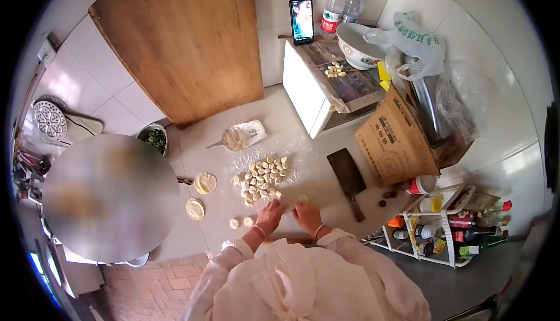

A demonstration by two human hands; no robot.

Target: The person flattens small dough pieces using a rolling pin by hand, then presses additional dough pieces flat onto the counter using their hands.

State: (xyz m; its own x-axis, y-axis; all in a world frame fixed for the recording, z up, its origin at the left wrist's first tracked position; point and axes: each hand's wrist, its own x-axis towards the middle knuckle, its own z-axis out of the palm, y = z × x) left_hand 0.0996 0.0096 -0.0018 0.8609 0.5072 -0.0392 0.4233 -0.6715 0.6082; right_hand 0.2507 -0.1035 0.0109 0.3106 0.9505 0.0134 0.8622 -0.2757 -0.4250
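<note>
In the head view, a bowl (pixel 165 140) of chopped greens (pixel 154 139) is seen well left of and beyond the fingers. Dough rounds (pixel 205 182) are set nearer, left of the left fingers, with two small dough pieces (pixel 248 222) just beside them. Beyond them, a pile of cut dough (pixel 262 176) is spread on the floured counter (pixel 315 146). The fingers of the left hand (pixel 269 217) and right hand (pixel 308 217) are bent downward; whether anything is pinched cannot be told. A pale dough disc (pixel 303 198) is seen just beyond the right fingertips, and a cleaver (pixel 347 174) is laid farther right.
</note>
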